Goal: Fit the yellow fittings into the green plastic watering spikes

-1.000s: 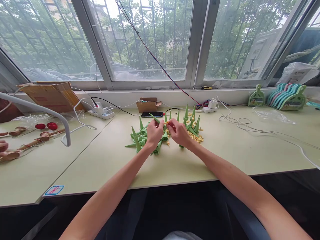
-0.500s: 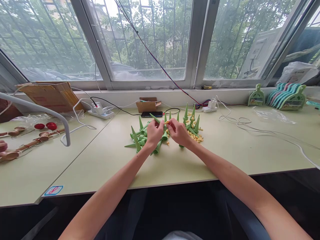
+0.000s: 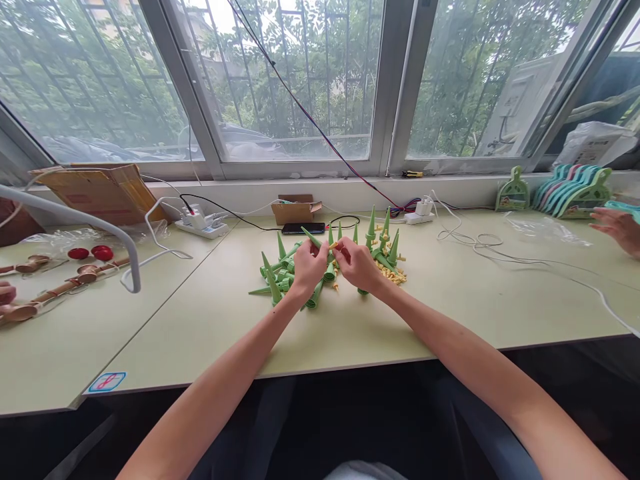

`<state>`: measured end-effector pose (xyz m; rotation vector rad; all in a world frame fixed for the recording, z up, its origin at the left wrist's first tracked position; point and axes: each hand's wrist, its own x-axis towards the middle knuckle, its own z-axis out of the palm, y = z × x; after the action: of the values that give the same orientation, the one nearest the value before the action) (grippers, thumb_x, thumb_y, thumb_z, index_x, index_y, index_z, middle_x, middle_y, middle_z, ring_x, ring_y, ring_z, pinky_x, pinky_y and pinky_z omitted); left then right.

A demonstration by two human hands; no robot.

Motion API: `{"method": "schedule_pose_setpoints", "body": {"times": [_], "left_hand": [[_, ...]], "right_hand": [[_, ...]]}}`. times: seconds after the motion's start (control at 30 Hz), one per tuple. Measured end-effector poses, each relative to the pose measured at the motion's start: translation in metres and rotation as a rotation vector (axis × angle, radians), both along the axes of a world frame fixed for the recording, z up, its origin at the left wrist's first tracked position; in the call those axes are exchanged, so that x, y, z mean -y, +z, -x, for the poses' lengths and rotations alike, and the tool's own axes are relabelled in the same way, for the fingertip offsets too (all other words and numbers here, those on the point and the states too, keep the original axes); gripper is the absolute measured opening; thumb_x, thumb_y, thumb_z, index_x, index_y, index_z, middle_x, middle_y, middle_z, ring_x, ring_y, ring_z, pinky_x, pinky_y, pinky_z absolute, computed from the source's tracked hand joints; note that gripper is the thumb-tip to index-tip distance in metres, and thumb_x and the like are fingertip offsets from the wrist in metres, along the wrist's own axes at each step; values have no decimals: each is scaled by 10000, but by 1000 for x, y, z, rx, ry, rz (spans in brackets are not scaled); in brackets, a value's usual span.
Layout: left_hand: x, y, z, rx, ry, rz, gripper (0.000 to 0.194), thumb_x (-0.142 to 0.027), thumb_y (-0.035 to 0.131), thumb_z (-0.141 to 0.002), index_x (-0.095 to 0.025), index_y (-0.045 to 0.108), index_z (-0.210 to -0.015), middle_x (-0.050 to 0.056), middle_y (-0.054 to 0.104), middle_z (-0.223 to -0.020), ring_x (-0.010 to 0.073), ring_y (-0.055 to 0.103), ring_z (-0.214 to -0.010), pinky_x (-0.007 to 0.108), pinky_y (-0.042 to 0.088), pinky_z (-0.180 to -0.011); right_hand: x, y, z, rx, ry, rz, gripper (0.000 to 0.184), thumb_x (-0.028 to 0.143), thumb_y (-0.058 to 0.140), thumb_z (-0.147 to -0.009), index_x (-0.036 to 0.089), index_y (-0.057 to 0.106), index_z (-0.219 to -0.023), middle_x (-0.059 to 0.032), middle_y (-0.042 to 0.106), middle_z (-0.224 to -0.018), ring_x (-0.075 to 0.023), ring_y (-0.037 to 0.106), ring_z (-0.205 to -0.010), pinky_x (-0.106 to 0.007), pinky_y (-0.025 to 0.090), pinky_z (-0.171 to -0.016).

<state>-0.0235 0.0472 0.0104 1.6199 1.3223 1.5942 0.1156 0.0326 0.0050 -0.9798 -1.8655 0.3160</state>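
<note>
My left hand (image 3: 311,268) is closed on a green plastic cone (image 3: 312,237), its tip pointing up and to the left. Fingers of my right hand (image 3: 356,263) pinch a small yellow plastic piece (image 3: 334,245) at the wide end of that cone. How far the two parts fit together is hidden by my fingertips. Several loose green cones (image 3: 273,288) lie and stand around my left hand. Beyond my right hand, more green cones (image 3: 371,230) stand upright beside a pile of small yellow pieces (image 3: 396,275).
A phone (image 3: 303,229) lies behind the cones, near a small cardboard box (image 3: 297,210). White cables (image 3: 480,241) cross the table at right. Wooden parts (image 3: 55,292) and a co-worker's fingers (image 3: 6,293) are at left. Another person's hand (image 3: 623,230) is at far right.
My hands have barely moved and keep hold of the cone and the yellow piece. Another person's hand has come into view at the far right edge.
</note>
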Motion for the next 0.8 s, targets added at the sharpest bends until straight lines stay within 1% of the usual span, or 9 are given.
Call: {"method": "schedule_pose_setpoints", "body": {"times": [0.13, 0.47, 0.8], "left_hand": [[1, 0, -1, -1, -8, 3, 256, -371, 633, -810, -190, 535, -657, -8, 517, -582, 116, 475, -517, 250, 361, -498], [2, 0, -2, -10, -4, -1, 243, -349, 628, -813, -189, 534, -656, 1, 526, -601, 124, 484, -536, 258, 367, -512], [3, 1, -2, 1, 1, 1, 212, -335, 636, -798, -187, 551, -673, 2, 535, -604, 127, 489, -545, 256, 365, -517]], "right_hand": [[0, 0, 0, 3, -4, 2, 179, 349, 472, -944, 216, 475, -825, 33, 512, -595, -109, 401, -491, -245, 307, -539], [0, 0, 0, -3, -4, 4, 209, 377, 490, -938, 219, 458, -805, 36, 506, -576, -112, 408, -489, -248, 310, -533], [1, 0, -1, 7, -4, 11, 211, 379, 498, -940, 219, 451, -810, 50, 488, -566, -106, 393, -490, -242, 289, -533]]}}
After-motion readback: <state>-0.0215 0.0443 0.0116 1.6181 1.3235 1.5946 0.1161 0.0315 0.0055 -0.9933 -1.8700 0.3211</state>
